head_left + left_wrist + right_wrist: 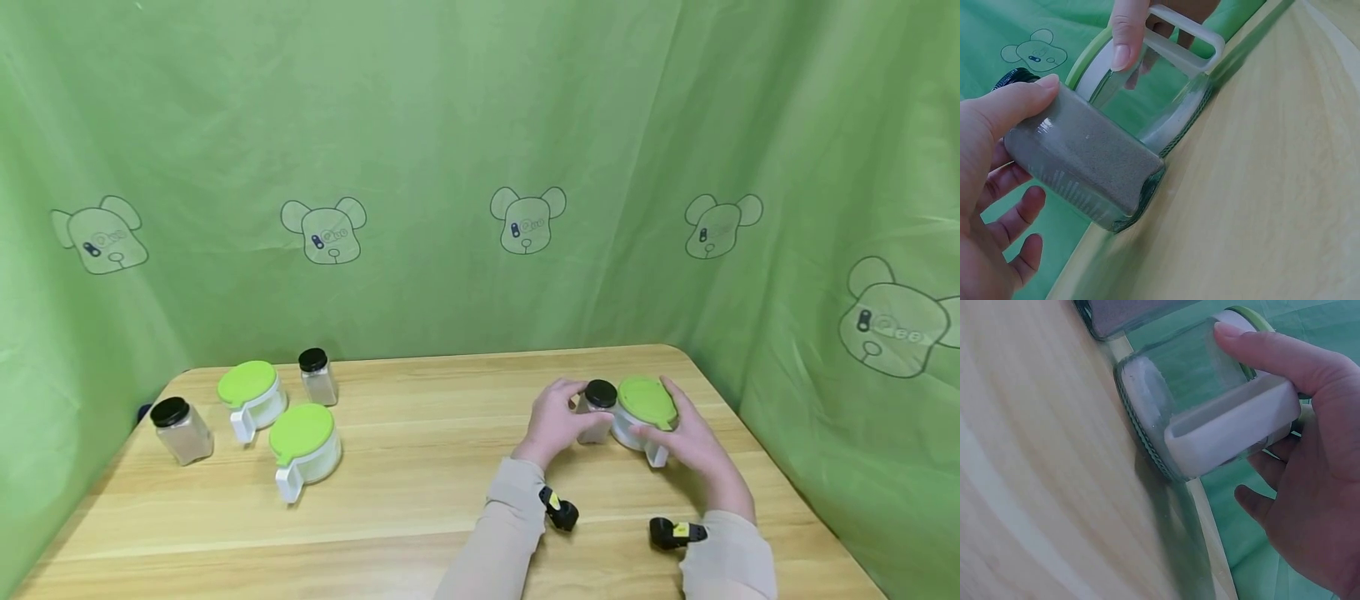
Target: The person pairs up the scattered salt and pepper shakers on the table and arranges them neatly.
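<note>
My left hand [555,421] holds a clear square spice jar [1085,150] with a black lid [601,393] and greyish powder inside. Its thumb lies on the near side, and in the left wrist view the lower fingers are spread off the glass. With thumb and fingers my right hand [697,442] grips a round glass seasoning pot [1191,375] around its upper part. This pot has a green lid [647,402], a white handle [1235,428] facing the person and some white contents low down. Both containers stand upright, side by side, at the table's right rear; whether their bases touch the wood is unclear.
On the left of the wooden table [420,492] are two more green-lidded pots [251,396], [315,454] with white handles. Two black-lidded jars [183,433], [320,382] stand beside them. A green curtain [450,125] hangs behind and along the sides.
</note>
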The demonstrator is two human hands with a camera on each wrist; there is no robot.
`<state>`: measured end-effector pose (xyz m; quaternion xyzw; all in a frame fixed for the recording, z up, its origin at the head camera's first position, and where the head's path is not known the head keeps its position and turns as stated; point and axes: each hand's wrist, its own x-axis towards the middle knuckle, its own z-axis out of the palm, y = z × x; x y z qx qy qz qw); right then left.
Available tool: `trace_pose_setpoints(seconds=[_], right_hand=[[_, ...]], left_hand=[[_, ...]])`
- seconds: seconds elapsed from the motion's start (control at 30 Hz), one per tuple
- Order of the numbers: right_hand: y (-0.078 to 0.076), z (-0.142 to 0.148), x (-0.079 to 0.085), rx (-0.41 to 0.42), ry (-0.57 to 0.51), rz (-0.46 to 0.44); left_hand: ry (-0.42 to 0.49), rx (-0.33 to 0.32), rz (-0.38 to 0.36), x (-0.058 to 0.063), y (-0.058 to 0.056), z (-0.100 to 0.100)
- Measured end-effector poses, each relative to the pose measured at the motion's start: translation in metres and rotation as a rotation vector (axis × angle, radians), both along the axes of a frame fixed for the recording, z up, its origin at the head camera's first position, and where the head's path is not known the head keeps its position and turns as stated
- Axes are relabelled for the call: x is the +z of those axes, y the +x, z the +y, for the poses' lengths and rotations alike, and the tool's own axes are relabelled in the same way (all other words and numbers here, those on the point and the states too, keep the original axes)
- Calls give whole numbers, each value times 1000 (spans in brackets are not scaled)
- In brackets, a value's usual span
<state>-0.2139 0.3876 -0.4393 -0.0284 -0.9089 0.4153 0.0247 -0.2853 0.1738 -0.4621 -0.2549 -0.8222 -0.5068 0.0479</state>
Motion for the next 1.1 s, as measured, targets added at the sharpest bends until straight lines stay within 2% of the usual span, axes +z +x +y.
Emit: trace_pose_setpoints(seconds=[0.37,0.67,0.93,1.1], right_hand=[[-1,1,0,0,77,83],[-3,3,-1,-4,109,84],[0,1,10,-17,88,120],[4,-1,19,-47,117,149]], left_hand=[[-130,45,12,8,6,0],[-227,53,35,13,6,0],[-222,55,61,27,6,-6],[-208,55,74,36,6,-13]])
